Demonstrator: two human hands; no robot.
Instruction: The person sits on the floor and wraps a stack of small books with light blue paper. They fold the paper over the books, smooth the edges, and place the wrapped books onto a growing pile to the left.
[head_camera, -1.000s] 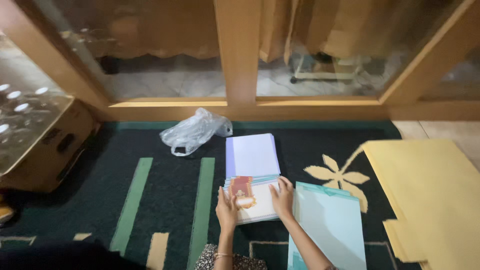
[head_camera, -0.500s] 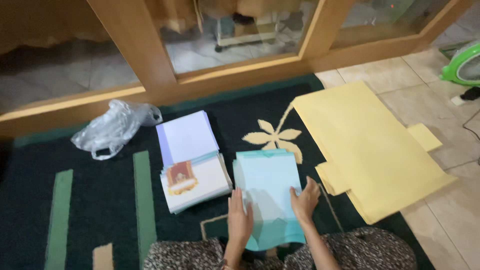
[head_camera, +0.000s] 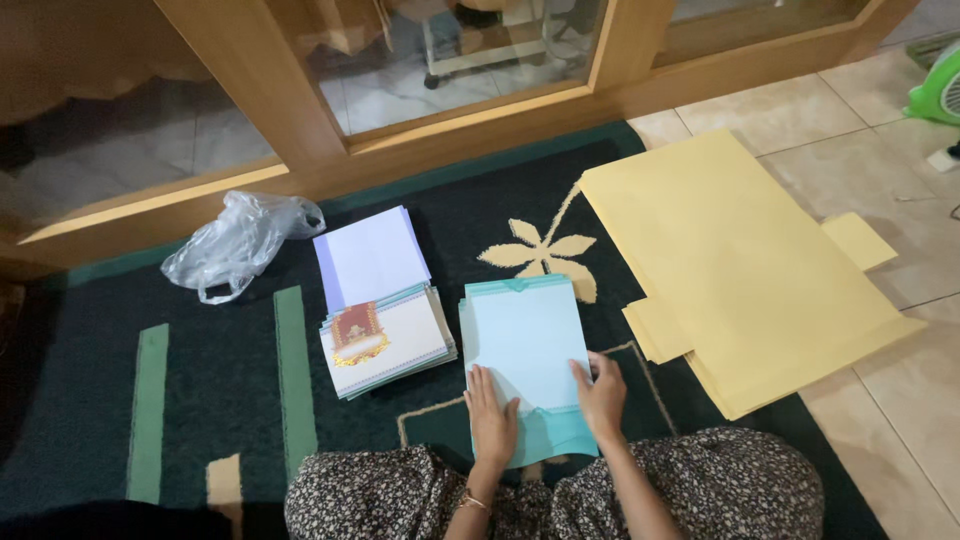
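Head view looks straight down at a dark green carpet with pale green stripes and a cream flower motif, and I see both hands pressed flat on a stack of light teal envelopes lying just in front of the knees. My left hand rests palm down on the lower left part of the stack, fingers spread and released, grasping nothing. My right hand lies flat on the lower right edge, also loose and open, fingers pointing up the sheet. The top envelope's flap end sits nearest the body, where a darker teal band shows between the two hands. Just beside the teal stack on its left lies a fanned pile of white cards with a red and gold emblem at one corner, and touching its far edge is a pile of plain lavender-white sheets. A crumpled clear plastic bag lies near the wooden door frame. To the right, large yellow paper sheets spread half on the carpet, half on the tiled floor.
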